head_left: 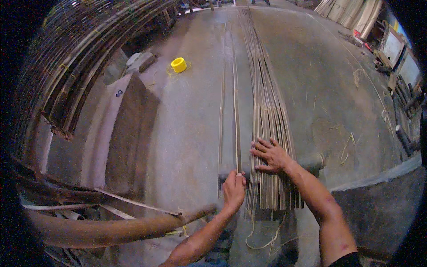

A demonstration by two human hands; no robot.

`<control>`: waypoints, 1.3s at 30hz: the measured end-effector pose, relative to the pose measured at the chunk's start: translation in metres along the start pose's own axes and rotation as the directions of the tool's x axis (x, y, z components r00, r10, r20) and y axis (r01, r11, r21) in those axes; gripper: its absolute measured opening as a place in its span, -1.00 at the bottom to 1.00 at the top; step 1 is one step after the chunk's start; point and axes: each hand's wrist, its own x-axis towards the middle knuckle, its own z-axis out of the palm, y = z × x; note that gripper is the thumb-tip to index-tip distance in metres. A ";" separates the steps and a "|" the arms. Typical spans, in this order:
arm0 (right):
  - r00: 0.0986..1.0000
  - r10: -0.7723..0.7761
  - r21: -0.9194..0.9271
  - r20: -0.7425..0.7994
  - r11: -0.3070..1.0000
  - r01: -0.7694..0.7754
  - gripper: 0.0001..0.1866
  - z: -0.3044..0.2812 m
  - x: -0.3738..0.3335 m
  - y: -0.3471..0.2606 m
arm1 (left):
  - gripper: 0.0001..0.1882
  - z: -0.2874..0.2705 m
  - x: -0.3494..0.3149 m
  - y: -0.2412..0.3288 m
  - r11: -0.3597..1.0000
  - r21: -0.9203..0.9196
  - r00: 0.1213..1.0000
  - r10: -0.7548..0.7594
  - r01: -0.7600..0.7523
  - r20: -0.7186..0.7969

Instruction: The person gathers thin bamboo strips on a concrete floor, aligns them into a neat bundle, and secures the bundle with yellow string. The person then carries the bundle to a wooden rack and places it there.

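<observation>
A flat row of long, thin strips [270, 120], which look like split bamboo, runs away from me down the floor. My right hand [272, 156] lies on the near part of this row, palm down with its fingers spread. To its left, my left hand [234, 189] is closed around the near end of a single long strip [236, 115], held apart from the row. Another thin strip [221, 111] lies farther left. Beneath the near ends of the row is a dark round bar [316, 163], partly hidden by the strips and my right arm.
A yellow roll of twine [179, 65] sits on the floor ahead to the left. Bundled long poles [84, 66] rest above concrete blocks [129, 129] at the left. A thick brown pole [111, 229] crosses the lower left. Boards [408, 66] and short dark rods [404, 140] line the right.
</observation>
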 end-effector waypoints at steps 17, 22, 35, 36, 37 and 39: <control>1.000 -0.030 -0.101 -0.002 0.994 0.030 -0.31 0.003 0.007 -0.001 | -0.70 -0.012 0.014 -0.054 0.837 0.341 0.903 0.388 -0.429 0.183; 1.000 -0.015 -0.116 0.001 0.993 0.015 -0.30 0.004 0.005 0.003 | -0.69 -0.009 0.011 -0.038 0.937 0.248 0.951 0.186 -0.247 0.246; 0.996 0.046 -0.021 0.078 0.999 -0.044 -0.27 0.003 0.001 0.010 | -0.74 0.001 0.012 -0.025 0.991 0.008 0.988 -0.131 0.131 0.086; 0.998 0.037 -0.026 0.053 0.999 -0.036 -0.25 0.008 -0.003 0.012 | -0.74 -0.001 0.009 -0.013 0.958 -0.155 0.971 -0.236 0.240 0.046; 0.996 0.038 0.008 0.079 0.999 -0.039 -0.26 -0.001 0.001 0.008 | -0.75 -0.006 0.005 -0.002 0.947 -0.237 0.976 -0.213 0.218 0.046; 0.996 0.031 0.041 0.088 0.999 -0.035 -0.27 -0.012 0.003 -0.004 | -0.75 -0.008 -0.002 0.012 0.928 -0.319 0.981 -0.180 0.192 0.065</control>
